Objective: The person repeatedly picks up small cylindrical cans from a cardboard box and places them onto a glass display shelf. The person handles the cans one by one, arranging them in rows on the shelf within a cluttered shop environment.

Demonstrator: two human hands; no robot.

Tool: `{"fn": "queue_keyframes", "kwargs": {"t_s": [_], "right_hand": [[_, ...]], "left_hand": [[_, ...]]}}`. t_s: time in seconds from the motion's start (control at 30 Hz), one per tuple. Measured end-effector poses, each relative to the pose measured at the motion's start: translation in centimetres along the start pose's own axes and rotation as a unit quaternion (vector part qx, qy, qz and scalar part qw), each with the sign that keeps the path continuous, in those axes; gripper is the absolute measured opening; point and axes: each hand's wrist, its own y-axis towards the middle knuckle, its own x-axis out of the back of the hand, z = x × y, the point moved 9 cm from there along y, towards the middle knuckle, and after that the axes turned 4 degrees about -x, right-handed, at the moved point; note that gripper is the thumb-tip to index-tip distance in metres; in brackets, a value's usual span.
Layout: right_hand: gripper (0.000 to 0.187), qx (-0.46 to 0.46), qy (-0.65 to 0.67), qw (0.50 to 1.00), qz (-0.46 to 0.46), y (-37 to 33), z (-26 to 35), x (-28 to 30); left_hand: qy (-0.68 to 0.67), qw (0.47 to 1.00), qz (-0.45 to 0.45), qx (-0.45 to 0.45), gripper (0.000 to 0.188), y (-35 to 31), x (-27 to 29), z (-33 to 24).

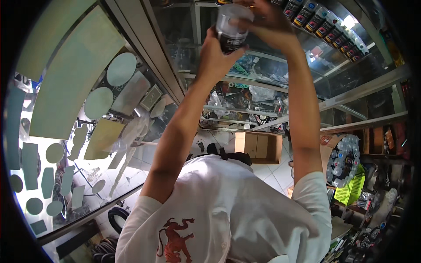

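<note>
Raised at the top of the head view is a dark spray can (232,42) with a clear cap (235,16). My left hand (215,55) wraps around the can's lower body from the left. Over the cap's right side is my right hand (269,27), smeared by motion. Its fingers seem to cross the cap, but whether they grip it does not show. Just beyond the right hand, a row of similar capped spray cans (316,21) stands along a glass shelf.
A glass cabinet (346,105) with packaged goods is in front of me. Pale stickers cover the glass pane (79,74) at left. An open cardboard box (258,149) lies on the tiled floor. A lime-green basket (351,188) and clear-capped containers (344,160) crowd the right.
</note>
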Motion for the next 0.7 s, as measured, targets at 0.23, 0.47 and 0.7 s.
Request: {"fn": "queue_keyframes", "kwargs": {"t_s": [0.23,0.47,0.7], "right_hand": [[0.075,-0.088,-0.175,0.967,-0.161,13.1,-18.2,0.8],[0.085,-0.191,-0.229,0.939,-0.169,19.2,-20.2,-1.3],[0.081,-0.07,-0.286,0.903,-0.311,16.7,-21.2,1.0]], "left_hand": [[-0.161,0.984,-0.019,0.068,0.071,-7.5,3.3,-2.9],[-0.187,0.98,-0.025,0.066,0.066,-12.2,6.9,-4.0],[-0.222,0.97,-0.032,0.097,0.065,-12.2,6.0,-1.4]]}}
